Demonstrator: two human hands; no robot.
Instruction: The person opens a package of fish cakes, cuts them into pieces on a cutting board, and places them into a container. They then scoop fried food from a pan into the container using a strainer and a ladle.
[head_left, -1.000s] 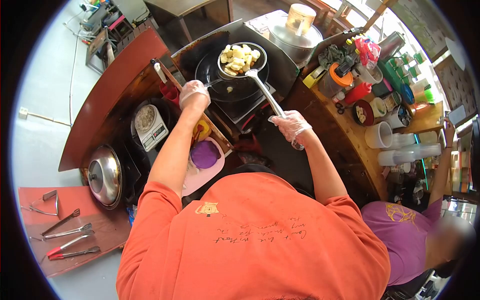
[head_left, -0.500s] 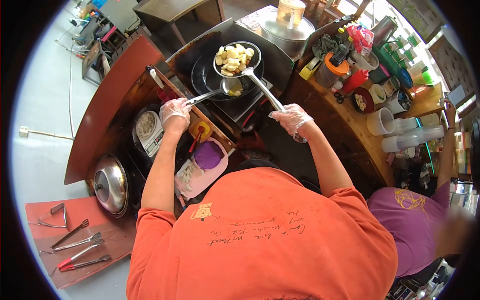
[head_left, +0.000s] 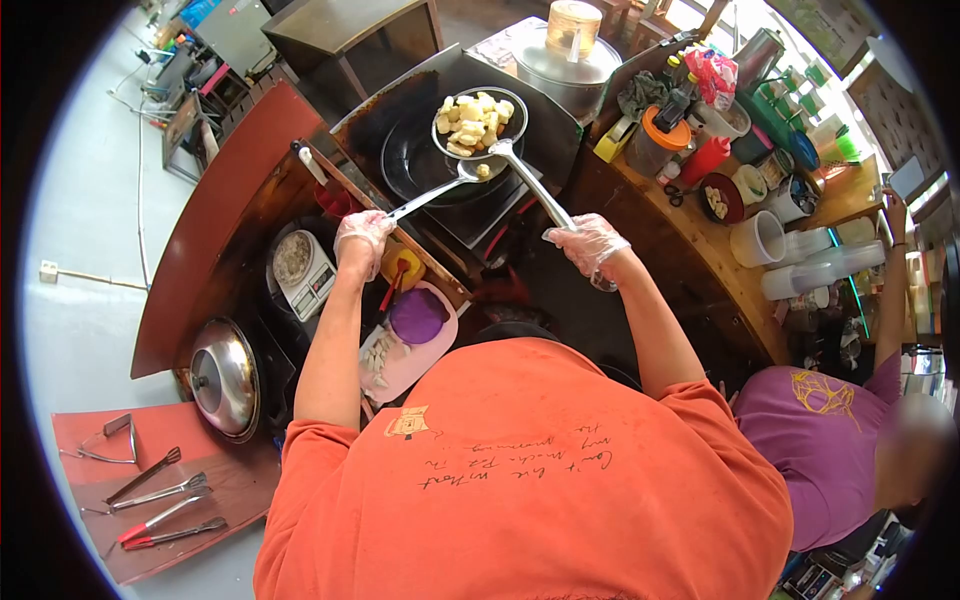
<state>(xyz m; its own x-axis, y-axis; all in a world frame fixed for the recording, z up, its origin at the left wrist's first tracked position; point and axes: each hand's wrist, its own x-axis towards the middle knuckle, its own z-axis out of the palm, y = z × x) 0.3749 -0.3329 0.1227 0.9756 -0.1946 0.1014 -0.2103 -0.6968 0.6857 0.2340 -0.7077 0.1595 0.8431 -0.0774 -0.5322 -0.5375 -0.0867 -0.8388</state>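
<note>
My left hand [head_left: 364, 241], in a clear plastic glove, is closed round the handle of a metal ladle [head_left: 430, 197]. A yellowish piece lies in the ladle's bowl. My right hand [head_left: 590, 248], also gloved, grips the handle of a round strainer [head_left: 535, 182]. Pale yellow chunks [head_left: 473, 122] fill part of the strainer, which hangs over a black wok [head_left: 400, 165]. The ladle's bowl is just below the strainer's near edge, above the wok's near side.
At the left are a kitchen scale [head_left: 308, 285] and a domed lid [head_left: 222, 380]; tongs [head_left: 165, 517] lie on a red board. A wooden counter [head_left: 690, 235] at the right holds bottles and containers. A person in purple [head_left: 810, 440] is at the far right.
The ladle has risen out of the wok, and its bowl has moved right, closer under the strainer. My left hand has shifted slightly right and down. The strainer is nearly unmoved.
</note>
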